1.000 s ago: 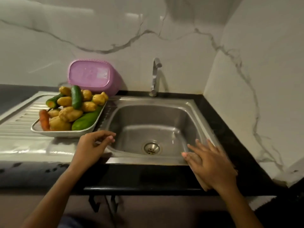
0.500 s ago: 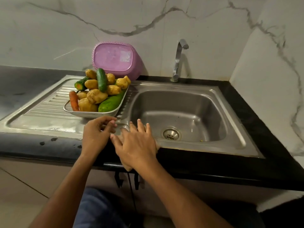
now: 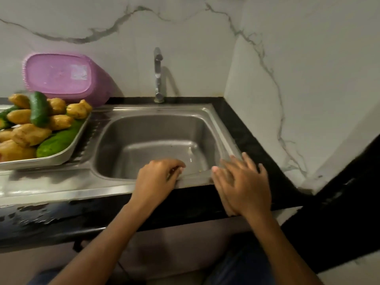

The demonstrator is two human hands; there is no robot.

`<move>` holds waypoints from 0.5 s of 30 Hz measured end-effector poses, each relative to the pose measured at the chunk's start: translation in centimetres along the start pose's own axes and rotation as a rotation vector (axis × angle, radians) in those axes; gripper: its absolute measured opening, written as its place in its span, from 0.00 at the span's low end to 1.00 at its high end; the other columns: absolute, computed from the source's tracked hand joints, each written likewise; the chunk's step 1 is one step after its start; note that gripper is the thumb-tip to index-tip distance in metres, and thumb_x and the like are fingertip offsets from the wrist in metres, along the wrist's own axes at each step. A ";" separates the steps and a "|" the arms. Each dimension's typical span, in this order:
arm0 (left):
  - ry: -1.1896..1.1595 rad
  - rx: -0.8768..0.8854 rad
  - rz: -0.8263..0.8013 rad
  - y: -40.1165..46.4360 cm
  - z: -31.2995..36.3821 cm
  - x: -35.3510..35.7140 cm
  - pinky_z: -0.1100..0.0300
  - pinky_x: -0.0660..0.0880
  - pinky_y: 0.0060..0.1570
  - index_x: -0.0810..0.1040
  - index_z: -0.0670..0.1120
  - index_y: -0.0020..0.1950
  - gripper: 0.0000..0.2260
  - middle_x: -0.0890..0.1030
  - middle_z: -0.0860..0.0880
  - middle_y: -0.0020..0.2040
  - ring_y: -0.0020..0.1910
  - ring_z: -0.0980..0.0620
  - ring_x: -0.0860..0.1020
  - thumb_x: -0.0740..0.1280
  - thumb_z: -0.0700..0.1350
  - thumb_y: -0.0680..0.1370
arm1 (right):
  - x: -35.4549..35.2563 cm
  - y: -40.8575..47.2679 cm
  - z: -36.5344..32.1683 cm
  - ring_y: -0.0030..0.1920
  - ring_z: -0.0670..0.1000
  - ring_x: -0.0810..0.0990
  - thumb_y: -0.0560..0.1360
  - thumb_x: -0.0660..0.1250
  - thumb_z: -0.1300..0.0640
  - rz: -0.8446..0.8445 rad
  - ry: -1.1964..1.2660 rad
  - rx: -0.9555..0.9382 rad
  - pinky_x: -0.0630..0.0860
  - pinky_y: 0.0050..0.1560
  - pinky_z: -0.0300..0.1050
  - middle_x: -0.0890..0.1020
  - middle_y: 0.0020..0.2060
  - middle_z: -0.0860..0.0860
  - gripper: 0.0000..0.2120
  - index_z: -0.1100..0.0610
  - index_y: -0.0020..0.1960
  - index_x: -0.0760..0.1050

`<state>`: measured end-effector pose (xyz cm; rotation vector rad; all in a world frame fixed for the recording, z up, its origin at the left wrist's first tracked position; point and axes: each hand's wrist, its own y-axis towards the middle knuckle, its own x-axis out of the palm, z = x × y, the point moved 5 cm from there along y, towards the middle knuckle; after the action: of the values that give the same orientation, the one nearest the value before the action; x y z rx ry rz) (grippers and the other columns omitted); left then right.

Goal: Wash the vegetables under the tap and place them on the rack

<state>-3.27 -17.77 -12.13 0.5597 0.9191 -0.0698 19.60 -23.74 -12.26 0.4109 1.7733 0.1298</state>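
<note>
**Hands at sink rim, nothing picked up yet**

Left hand (image 3: 159,177) sits on the front rim of the sink (image 3: 207,113), fingers curled loosely over the edge, holding nothing that I can see. Right hand (image 3: 242,182) lies flat with fingers straight on the rim's front right corner, also holding nothing. My read: task not started, no vegetable washed.

Vegetables are all on the metal tray (image 3: 67,153) to the left of the basin, on the ribbed drainboard: potatoes (image 3: 30,133) piled up, one cucumber (image 3: 39,109) lying on top, a bigger cucumber (image 3: 58,141) along the tray's right edge. Tap (image 3: 158,75) stands behind the basin, no water running that I can make out.

Doing the step well, as I judge it: turn the tap on first, then reach with the left hand since the tray is on that side. Take the top cucumber before the potatoes, so the pile does not roll. Hold each piece over the basin, not over the rim, so water stays in.

Rack: I see no obvious one. A pink plastic tub (image 3: 59,76) leans against the wall behind the tray; cannot tell if it serves.

Surface is black stone, wet-looking at the front left edge. Walls are white marble-patterned tile, meeting in a corner on the right.
</note>
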 end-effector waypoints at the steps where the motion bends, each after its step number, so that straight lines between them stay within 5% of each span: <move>1: 0.000 0.038 -0.035 0.5 1.3 1.2 0.57 0.80 0.48 0.85 0.58 0.56 0.07 0.86 0.61 0.51 0.46 0.58 0.83 0.69 0.50 0.81 | -0.6 0.3 2.4 0.81 0.50 0.57 0.78 0.46 0.28 0.032 -0.023 0.034 0.55 0.78 0.63 0.70 0.77 0.44 0.33 0.40 0.73 0.73; 4: 0.016 0.125 -0.143 2.3 4.3 4.6 0.55 0.79 0.51 0.84 0.58 0.57 0.08 0.85 0.59 0.54 0.51 0.56 0.82 0.68 0.51 0.81 | -2.7 1.8 6.8 0.80 0.54 0.59 0.79 0.52 0.31 0.152 0.010 0.088 0.61 0.76 0.60 0.65 0.79 0.49 0.31 0.44 0.76 0.69; 8: 0.002 0.158 -0.244 5.5 6.2 7.6 0.55 0.77 0.58 0.82 0.57 0.62 0.11 0.82 0.58 0.60 0.59 0.55 0.80 0.67 0.50 0.81 | -4.1 0.1 6.5 0.61 0.55 0.76 0.82 0.56 0.36 0.277 0.076 0.000 0.73 0.60 0.52 0.78 0.59 0.49 0.22 0.51 0.61 0.76; 11: 0.003 0.141 -0.306 8.7 5.9 9.2 0.52 0.76 0.63 0.81 0.56 0.65 0.13 0.81 0.55 0.64 0.62 0.52 0.79 0.67 0.50 0.81 | -0.7 -2.6 7.3 0.75 0.60 0.70 0.83 0.50 0.34 0.132 -0.134 -0.064 0.64 0.74 0.57 0.74 0.73 0.53 0.31 0.52 0.76 0.72; 15: -0.023 0.066 -0.377 13.7 4.0 10.7 0.51 0.74 0.68 0.75 0.53 0.73 0.19 0.76 0.52 0.71 0.67 0.50 0.76 0.69 0.49 0.81 | 1.5 1.0 9.1 0.76 0.61 0.69 0.85 0.43 0.36 0.085 -0.183 -0.067 0.58 0.75 0.52 0.69 0.77 0.55 0.34 0.55 0.79 0.66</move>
<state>10.17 -6.08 -12.57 0.4397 0.9934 -0.4468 28.29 -23.45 -15.59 0.4359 1.5675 0.2047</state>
